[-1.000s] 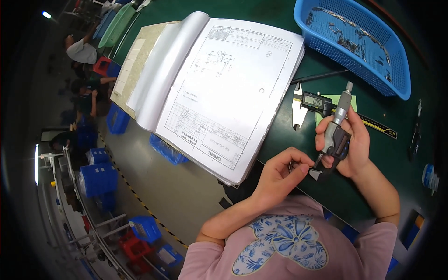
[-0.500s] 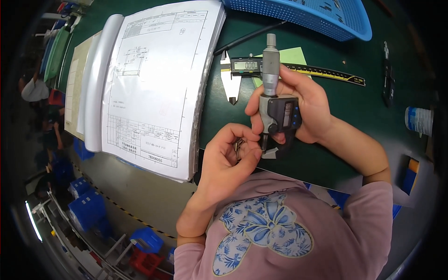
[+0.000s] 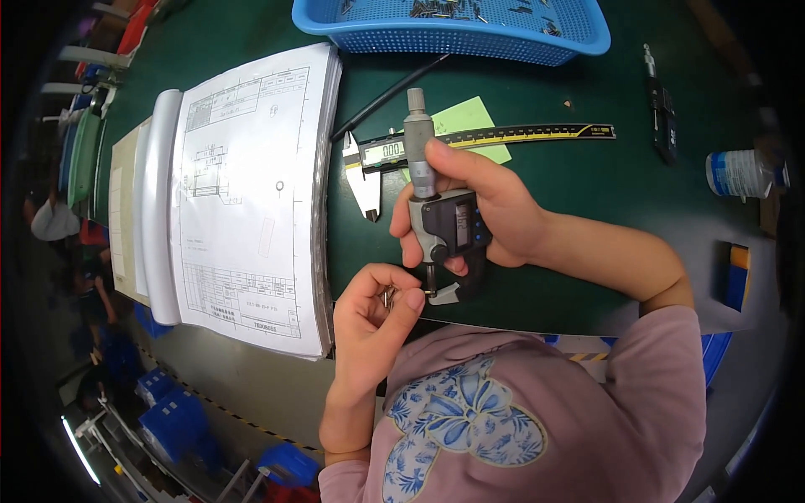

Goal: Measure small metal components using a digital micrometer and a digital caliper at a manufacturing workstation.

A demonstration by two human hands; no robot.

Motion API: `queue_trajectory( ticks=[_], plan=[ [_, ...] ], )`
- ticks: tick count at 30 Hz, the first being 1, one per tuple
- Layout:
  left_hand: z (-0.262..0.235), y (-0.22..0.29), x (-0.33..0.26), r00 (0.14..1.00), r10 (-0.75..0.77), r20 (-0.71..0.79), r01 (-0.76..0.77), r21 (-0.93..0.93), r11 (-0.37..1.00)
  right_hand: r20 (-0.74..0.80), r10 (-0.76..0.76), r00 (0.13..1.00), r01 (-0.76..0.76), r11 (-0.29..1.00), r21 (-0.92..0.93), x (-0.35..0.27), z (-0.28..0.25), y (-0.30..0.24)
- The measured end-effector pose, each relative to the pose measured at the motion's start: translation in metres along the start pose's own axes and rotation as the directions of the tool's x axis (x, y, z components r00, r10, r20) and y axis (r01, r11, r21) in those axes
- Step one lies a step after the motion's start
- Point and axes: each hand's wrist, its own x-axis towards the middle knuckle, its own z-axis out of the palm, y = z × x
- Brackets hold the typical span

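At the far left a thick binder of technical drawings lies open on the dark green bench mat, its top sheet showing line drawings and a title block; just right of its lower corner the left hand is raised over the mat's near edge, thumb and fingertips pinched together on a small metal part; the part sits touching the measuring end of a digital micrometer; that micrometer stands nearly upright, grey thimble at the top, dark display body below; the right hand is clamped around its body, the thumb lying against the thimble's side. Behind the micrometer a digital caliper lies flat across the mat, its jaws pointing toward the person, partly over a light green paper slip; a black cable runs from the binder's edge toward a blue mesh basket holding small metal parts at the top. Further right lie a slim black tool and a white capped container.
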Motion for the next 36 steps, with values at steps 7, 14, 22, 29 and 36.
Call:
queue_trajectory(
  ticks=[7, 14, 22, 29, 36],
  plan=[
    [-0.003, 0.022, 0.000, 0.999, -0.044, -0.024, 0.046, 0.110, 0.993, 0.019, 0.043, 0.999, -0.045, 0.991, 0.125, 0.000, -0.001, -0.002],
    [0.026, 0.129, 0.098, 0.944, 0.330, -0.011, -0.325, 0.147, 0.934, 0.037, 0.023, 0.999, -0.028, 0.991, 0.134, -0.001, -0.002, 0.005],
    [-0.002, 0.103, 0.092, 1.000, -0.008, 0.002, 0.008, -0.192, 0.981, 0.058, 0.018, 0.998, -0.025, 0.992, 0.121, -0.003, -0.007, 0.006],
    [-0.005, 0.056, 0.025, 0.994, -0.108, -0.028, 0.096, -0.284, 0.954, 0.012, 0.013, 1.000, -0.014, 0.989, 0.144, -0.004, -0.008, 0.001],
    [-0.012, 0.014, 0.003, 0.992, -0.107, -0.071, 0.072, -0.386, 0.920, 0.028, 0.010, 1.000, -0.015, 0.982, 0.186, -0.002, -0.003, 0.005]
  ],
)
